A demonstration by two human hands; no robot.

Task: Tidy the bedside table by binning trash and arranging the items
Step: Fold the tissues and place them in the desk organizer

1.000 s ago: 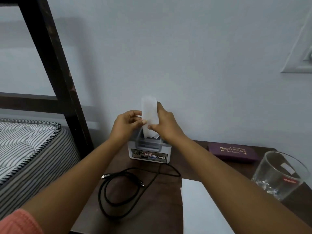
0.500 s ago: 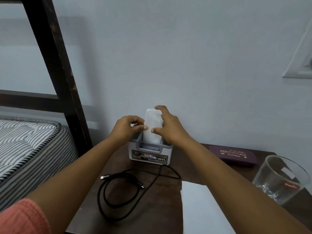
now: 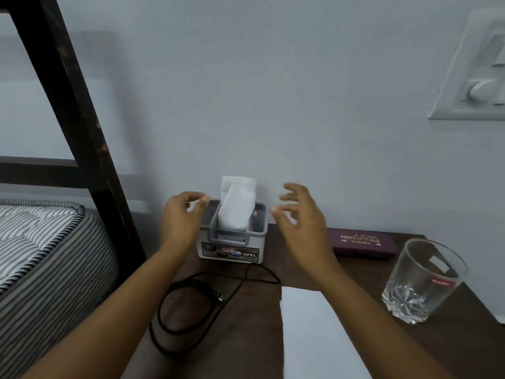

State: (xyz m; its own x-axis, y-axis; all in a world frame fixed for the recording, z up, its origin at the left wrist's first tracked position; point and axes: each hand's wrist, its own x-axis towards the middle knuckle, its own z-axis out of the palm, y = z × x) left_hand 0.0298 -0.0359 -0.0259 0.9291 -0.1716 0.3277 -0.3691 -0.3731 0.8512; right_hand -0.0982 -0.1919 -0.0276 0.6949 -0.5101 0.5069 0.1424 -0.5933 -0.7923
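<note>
Where the dark wooden counter meets the pale wall, a folded white tissue stands upright in the slot of a small grey and white holder, its top sticking up above the rim. A label on the front of the holder reads OPEL.

My left hand is just to the left of the holder, fingers loosely curled with the thumb near the fingertips, gripping nothing. I cannot tell whether it touches the holder's side. My right hand hovers to the right of the holder, fingers spread and relaxed, clear of the tissue and slightly blurred.

In front of the holder a black cable lies in a loose coil on the counter. Just right of the coil lies a white sheet of paper, partly under my right forearm. Farther right, by the wall, lies a dark purple glasses case with gold lettering, and nearer me a clear drinking glass stands upright.

To the left of the counter is a striped mattress behind a dark bed frame. A white switch plate is on the wall at upper right.
</note>
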